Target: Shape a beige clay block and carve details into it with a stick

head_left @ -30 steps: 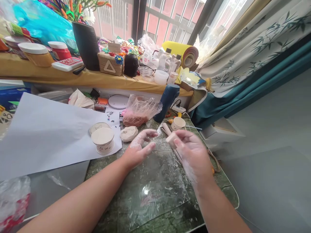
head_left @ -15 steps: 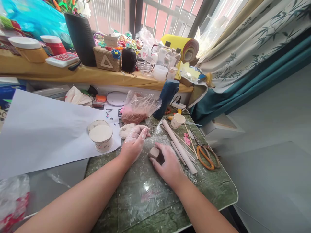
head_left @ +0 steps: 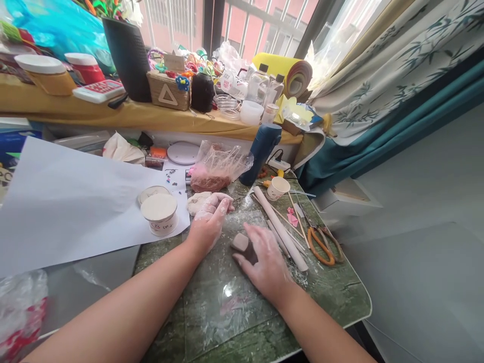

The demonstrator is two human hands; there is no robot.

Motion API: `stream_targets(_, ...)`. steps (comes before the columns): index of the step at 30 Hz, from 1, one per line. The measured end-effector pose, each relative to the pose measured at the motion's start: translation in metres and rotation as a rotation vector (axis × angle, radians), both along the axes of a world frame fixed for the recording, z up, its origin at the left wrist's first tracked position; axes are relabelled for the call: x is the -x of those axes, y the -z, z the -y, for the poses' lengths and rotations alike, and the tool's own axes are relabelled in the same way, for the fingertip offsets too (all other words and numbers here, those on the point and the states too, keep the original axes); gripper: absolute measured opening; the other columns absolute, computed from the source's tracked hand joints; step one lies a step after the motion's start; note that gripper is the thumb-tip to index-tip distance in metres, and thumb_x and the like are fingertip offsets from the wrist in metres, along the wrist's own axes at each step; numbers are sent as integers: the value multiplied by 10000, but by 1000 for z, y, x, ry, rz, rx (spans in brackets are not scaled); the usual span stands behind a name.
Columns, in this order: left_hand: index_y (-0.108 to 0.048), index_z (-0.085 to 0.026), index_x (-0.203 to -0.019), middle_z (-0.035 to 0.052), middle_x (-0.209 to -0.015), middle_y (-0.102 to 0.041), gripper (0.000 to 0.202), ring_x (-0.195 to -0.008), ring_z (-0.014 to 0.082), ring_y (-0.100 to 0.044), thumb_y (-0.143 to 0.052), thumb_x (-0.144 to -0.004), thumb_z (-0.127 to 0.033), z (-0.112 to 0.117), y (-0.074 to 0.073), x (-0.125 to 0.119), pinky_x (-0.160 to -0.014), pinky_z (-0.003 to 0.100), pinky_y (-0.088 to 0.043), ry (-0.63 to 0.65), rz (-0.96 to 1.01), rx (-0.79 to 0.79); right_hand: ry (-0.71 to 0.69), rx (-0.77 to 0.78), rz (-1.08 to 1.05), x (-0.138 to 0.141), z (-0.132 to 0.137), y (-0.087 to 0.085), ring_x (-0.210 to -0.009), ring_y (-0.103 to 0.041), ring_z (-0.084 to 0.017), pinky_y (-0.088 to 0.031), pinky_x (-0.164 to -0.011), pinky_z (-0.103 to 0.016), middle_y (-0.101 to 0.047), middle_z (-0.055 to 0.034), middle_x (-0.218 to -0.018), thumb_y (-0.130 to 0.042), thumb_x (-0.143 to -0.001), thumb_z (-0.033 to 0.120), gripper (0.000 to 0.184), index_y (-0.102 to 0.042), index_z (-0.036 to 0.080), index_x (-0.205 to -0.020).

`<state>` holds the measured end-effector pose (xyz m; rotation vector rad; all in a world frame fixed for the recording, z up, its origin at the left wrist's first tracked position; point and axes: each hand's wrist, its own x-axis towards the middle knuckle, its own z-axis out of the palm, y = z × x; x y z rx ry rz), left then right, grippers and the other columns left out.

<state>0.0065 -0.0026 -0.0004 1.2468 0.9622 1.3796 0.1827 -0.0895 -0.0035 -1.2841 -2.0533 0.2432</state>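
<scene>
Beige block (head_left: pixel 240 242), aloft a second ago, now sits on the clear sheet (head_left: pixel 212 297), right hand (head_left: pixel 267 259) open around it, so apparently parked; left hand (head_left: pixel 207 221) curled at pale lump (head_left: pixel 195 201), grip unclear.

Single head-worn camera. Looks from the wearer's head height, over the near side of the table (head_left: pixel 340 297), pitched forward and down. Faces the window (head_left: pixel 260 25) at 12 o'clock, with the sill (head_left: pixel 132 113) below it. Left hand (head_left: pixel 209 217) and right hand (head_left: pixel 264 262) close to lens, near mid-view; arms enter at 7 and 5 o'clock. Wide coverage: paper (head_left: pixel 83 201) at 9, curtain (head_left: pixel 389 80) at 2, wall (head_left: pixel 427 227) at 3 to 4. Sill farther off than hands, window farthest. View slightly canted; sill slopes down toward 3 o'clock.
</scene>
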Motion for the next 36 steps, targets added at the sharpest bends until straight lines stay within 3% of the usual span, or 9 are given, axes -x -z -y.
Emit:
stream_targets(4, -648, -209, -948, 21, -845, -654, 207, -857, 185, -622, -569, -960, -400, 0, 1, 0, -870, 324, -479, 1, -7, -7, -7, 81, 5, 0, -4, 16, -1268, -581, -349, -481, -1082, -591, -609, -146, -1365, -715, -904, 329, 664, -432, 263, -1501)
stream_targets(7, -645, -212, -946, 20, -847, -656, 209, -858, 185, -624, -573, -956, -407, 0, 1, -1, -865, 320, -485, -8, 6, 3, -42, 205, -49, 1, -7, 13, -1194, -632, -326, -518, -1043, -547, -666, -129, -1287, -678, -925, 318, 504, -532, 251, -1403)
stream_targets(10, -643, -209, -950, 22, -838, -658, 214, -853, 188, -618, -573, -956, -412, 0, 0, -1, -858, 321, -483, -7, 8, 12, 19, 215, -223, 2, -4, -9, -1126, -661, -298, -533, -1014, -510, -695, -103, -1211, -658, -938, 295, 350, -598, 265, -1282)
stream_targets(15, -643, -208, -954, 20, -837, -655, 206, -854, 186, -608, -565, -962, -398, 0, -1, 1, -866, 322, -467, 6, -11, 8, 100, 38, -646, 5, 3, -49, -1107, -661, -261, -547, -989, -460, -640, -94, -1255, -643, -966, 293, 391, -521, 301, -1337)
stream_targets(17, -643, -209, -955, 21, -841, -656, 205, -858, 188, -612, -561, -965, -396, 0, -1, 2, -864, 324, -468, 4, -6, 8, 51, 39, -535, 5, 4, -43, -1120, -656, -278, -544, -997, -481, -643, -100, -1253, -664, -951, 289, 406, -532, 301, -1335)
stream_targets(21, -645, -211, -949, 18, -842, -657, 191, -859, 188, -620, -574, -959, -388, 0, -1, 2, -861, 319, -473, -5, -18, 19, -26, 90, -93, 5, 2, -4, -1207, -606, -342, -506, -1042, -574, -650, -125, -1292, -718, -905, 330, 601, -481, 285, -1456)
stream_targets(26, -637, -209, -955, 14, -850, -656, 180, -859, 182, -622, -602, -943, -385, -1, 1, 2, -862, 312, -474, 3, -10, 20, -12, 106, 6, 9, -2, 14, -1236, -582, -348, -483, -1074, -584, -644, -130, -1318, -719, -892, 323, 624, -479, 259, -1464)
stream_targets(32, -637, -209, -951, 17, -858, -654, 177, -868, 184, -627, -594, -950, -381, -2, 4, 1, -868, 314, -473, 4, -7, 28, -38, 249, -109, 8, -5, 8, -1201, -622, -317, -497, -1070, -535, -683, -111, -1268, -657, -915, 250, 435, -596, 259, -1346)
stream_targets(36, -641, -207, -949, 17, -847, -651, 169, -857, 183, -620, -592, -947, -368, -2, 2, 1, -861, 316, -475, -1, -28, 11, 42, 403, -486, 1, -6, 11, -1188, -651, -273, -499, -1078, -493, -672, -98, -1287, -686, -913, 294, 471, -558, 266, -1366)
